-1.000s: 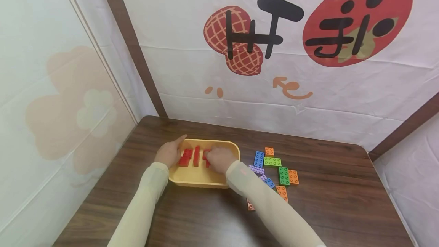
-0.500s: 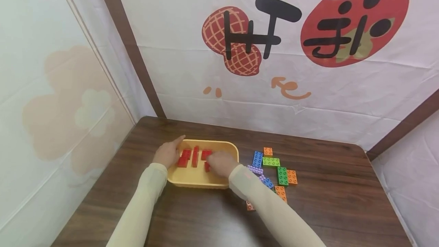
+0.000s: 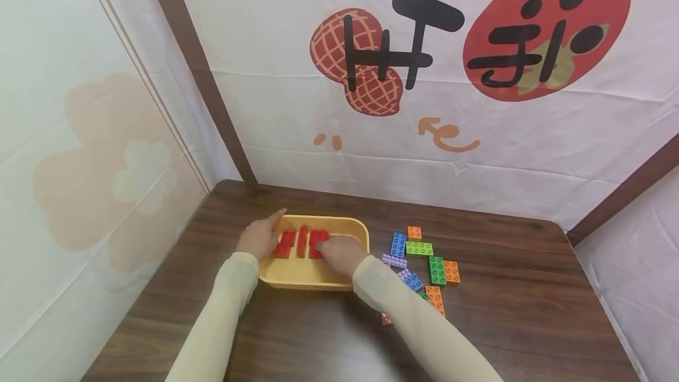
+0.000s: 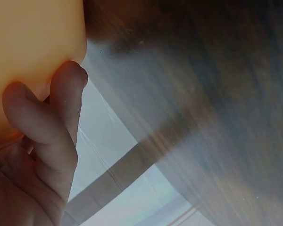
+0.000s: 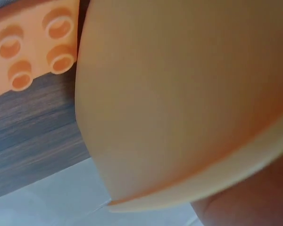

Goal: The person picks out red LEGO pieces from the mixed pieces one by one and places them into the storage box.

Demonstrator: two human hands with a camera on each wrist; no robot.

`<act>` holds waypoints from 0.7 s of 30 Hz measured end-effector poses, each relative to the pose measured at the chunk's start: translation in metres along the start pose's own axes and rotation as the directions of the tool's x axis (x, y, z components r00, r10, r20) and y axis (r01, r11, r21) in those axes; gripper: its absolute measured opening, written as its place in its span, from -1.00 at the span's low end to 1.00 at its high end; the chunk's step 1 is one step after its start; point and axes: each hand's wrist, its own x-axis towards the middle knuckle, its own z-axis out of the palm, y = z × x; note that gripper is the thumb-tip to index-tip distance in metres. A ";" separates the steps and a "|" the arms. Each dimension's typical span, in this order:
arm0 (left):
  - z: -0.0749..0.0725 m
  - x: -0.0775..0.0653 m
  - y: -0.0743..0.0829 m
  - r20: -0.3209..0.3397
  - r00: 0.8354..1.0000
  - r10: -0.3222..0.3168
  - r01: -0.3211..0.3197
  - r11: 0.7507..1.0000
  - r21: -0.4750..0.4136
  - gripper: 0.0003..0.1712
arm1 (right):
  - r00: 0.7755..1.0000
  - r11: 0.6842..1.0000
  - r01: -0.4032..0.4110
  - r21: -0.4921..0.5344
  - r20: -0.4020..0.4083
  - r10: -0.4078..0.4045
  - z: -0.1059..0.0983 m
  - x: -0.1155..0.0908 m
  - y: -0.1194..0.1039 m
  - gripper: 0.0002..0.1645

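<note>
A yellow plastic tray (image 3: 307,283) lies on the table with several red building bricks inside. My left hand (image 3: 258,239) grips its left end; in the left wrist view, curled fingers (image 4: 33,117) press against the outer wall. Two red bricks (image 3: 283,245) lie near that hand, and a narrow red brick (image 3: 302,241) stands in the middle. My right hand (image 3: 342,255) reaches over the right end and pinches a red brick (image 3: 317,241), its fingertips partly hidden. The right wrist view holds mostly tray wall (image 5: 179,103), with a bit of the hand (image 5: 254,197) below the rim.
Right of the tray, loose bricks lie on the wooden table (image 3: 509,299): a blue brick (image 3: 399,244), a lime brick (image 3: 419,249), a green brick (image 3: 437,270), an orange brick (image 3: 452,272) and others. My right sleeve (image 3: 414,317) covers some. A printed cloth wall (image 3: 297,175) stands behind.
Under my right hand, the nearer red brick has shifted up against the other, so they now sit together. My left hand keeps its hold on the tray. The view has shifted slightly.
</note>
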 end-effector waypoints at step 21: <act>-0.002 0.000 0.000 0.009 1.000 -0.001 0.001 1.000 -0.011 -0.24 | 0.991 0.973 -0.117 0.201 -0.044 0.128 -0.013 -0.021 0.018 -0.33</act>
